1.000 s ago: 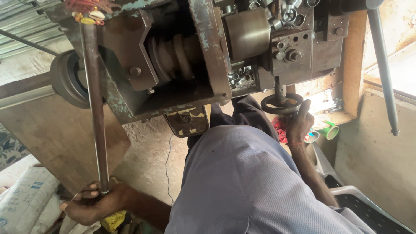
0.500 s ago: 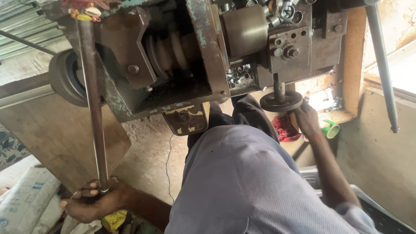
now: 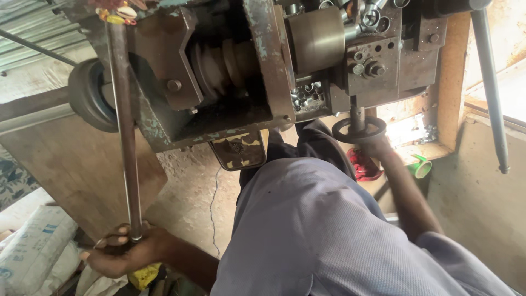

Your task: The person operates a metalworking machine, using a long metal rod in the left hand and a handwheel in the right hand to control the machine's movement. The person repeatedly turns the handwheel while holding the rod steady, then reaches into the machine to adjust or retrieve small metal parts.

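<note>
Left hand is clenched around the bottom end of a long metal lever, fingers wrapped tight, the bar rising straight up from that fist to the old machine overhead. Over on the other side, the right hand is up under the small black handwheel, touching its rim; whether the fingers actually close on it, I cannot tell. The wheel hangs on a short shaft below the machine's grey tool block. Just beyond that hand sit a red object and a green cup.
</note>
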